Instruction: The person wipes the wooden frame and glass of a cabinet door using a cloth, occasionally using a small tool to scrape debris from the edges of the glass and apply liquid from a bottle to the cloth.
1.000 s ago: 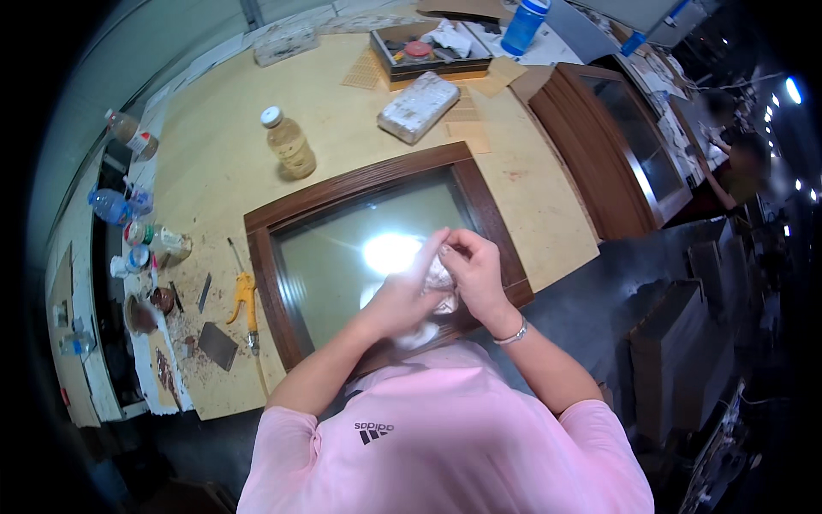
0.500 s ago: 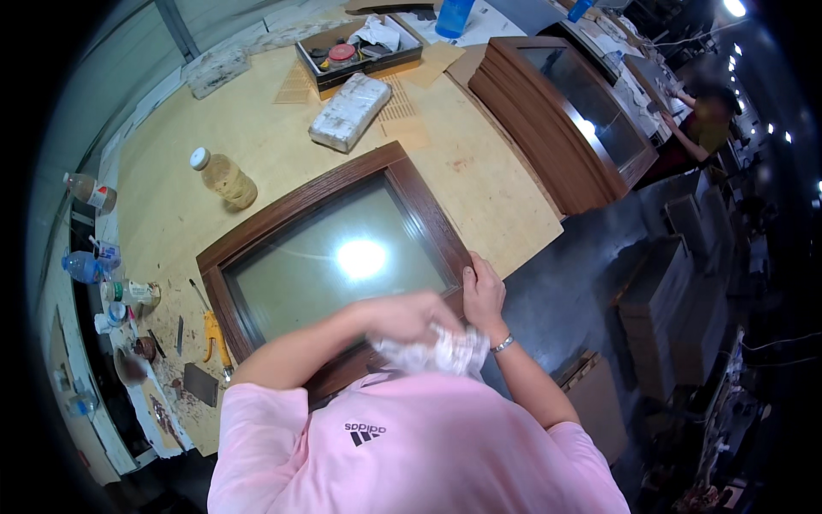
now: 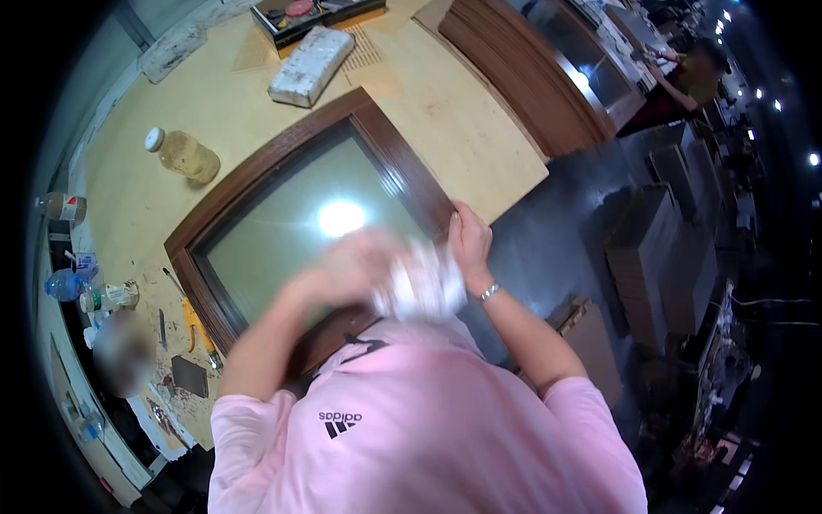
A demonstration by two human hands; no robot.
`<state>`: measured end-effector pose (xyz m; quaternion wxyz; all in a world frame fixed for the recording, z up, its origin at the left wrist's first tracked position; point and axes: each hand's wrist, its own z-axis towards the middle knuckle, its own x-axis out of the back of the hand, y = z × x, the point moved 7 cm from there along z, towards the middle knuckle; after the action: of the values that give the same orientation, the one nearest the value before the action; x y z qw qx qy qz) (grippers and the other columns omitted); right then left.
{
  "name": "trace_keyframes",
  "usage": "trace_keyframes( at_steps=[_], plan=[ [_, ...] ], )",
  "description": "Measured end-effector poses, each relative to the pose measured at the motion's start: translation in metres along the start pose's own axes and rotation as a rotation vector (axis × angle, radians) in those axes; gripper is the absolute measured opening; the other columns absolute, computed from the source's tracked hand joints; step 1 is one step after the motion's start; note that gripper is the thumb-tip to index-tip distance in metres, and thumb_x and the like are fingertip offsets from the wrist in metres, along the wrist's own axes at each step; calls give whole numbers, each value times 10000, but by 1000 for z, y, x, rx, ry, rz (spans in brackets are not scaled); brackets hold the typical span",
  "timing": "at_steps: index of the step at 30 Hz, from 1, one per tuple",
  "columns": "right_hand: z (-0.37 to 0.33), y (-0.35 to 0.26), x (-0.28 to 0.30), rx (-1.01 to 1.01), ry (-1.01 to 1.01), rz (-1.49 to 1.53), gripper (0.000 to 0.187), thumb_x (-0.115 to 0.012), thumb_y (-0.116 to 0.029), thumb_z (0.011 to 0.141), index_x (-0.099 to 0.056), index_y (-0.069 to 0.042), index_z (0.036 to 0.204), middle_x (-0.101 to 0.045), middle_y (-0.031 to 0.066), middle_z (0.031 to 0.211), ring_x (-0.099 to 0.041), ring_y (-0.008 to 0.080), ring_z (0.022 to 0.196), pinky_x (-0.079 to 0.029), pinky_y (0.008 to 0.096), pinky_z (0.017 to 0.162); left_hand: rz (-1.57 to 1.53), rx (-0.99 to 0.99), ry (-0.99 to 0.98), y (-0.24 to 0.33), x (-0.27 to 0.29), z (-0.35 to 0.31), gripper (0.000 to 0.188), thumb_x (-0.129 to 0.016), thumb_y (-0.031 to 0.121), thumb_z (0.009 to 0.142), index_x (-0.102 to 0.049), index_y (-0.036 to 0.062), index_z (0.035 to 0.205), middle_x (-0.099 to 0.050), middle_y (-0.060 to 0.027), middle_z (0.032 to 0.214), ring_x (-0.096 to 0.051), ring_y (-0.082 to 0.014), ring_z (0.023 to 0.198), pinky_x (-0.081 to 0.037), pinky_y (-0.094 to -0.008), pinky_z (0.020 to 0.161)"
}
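Observation:
A brown wooden cabinet door with a glass pane (image 3: 291,206) lies on the table in front of me, a bright light mirrored in the glass. My left hand (image 3: 364,264), smeared by motion, is closed on a crumpled white rag (image 3: 421,287) over the door's near right part. My right hand (image 3: 469,244) grips the door's right edge, thumb on top and fingers wrapped round the side. My chest and left arm hide the near rail of the door.
A stack of brown doors (image 3: 531,77) stands at the back right. A wrapped block (image 3: 312,67), a box of small things (image 3: 321,19) and a jar (image 3: 188,158) lie beyond the door. A yellow-handled tool (image 3: 195,325) and bottles sit left. A person (image 3: 689,81) works far right.
My left hand with the rag has shifted a little up and left over the door. My right hand keeps its grip on the edge. The whole view has tilted downward.

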<state>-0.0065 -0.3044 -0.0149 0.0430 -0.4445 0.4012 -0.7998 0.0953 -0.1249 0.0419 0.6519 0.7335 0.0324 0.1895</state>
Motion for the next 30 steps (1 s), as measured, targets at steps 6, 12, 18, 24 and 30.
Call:
trace_keyframes(
  at_steps=[6,12,18,24,30],
  plan=[
    [5,-12,-9,94,-2,-58,254,-508,-119,948,-670,9,1096,-663,240,830,-661,418,775,-504,462,696,860,-343,351,-5,7,48,223,-572,69,785,-739,44,930,-694,-128,860,-693,-311,766,-548,-446,720],
    [4,0,-1,-22,9,-58,253,-509,-136,940,-681,-21,1084,-680,256,904,-656,451,852,-511,502,750,844,262,-162,-17,16,-14,156,-642,177,702,-758,81,744,-713,-174,760,-703,-352,753,-550,-442,715],
    [4,-7,-9,28,18,-71,255,-515,-156,944,-681,-27,1087,-682,258,901,-656,458,855,-510,513,757,1018,-325,320,3,-31,17,272,-679,209,775,-736,137,1031,-629,-65,966,-583,-266,980,-451,-429,813],
    [0,-5,-6,-5,24,-107,268,-503,-178,952,-680,-37,1095,-685,251,907,-655,456,851,-510,508,760,1005,-232,333,4,-24,-10,289,-669,216,790,-727,150,1065,-612,-58,985,-561,-230,975,-386,-421,786],
    [6,-6,-6,7,21,-156,275,-504,-188,953,-679,-39,1103,-686,249,900,-655,452,839,-509,510,753,1005,-139,145,-7,-35,27,224,-638,214,802,-763,202,988,-605,-64,935,-571,-244,973,-397,-412,798]
  ],
)
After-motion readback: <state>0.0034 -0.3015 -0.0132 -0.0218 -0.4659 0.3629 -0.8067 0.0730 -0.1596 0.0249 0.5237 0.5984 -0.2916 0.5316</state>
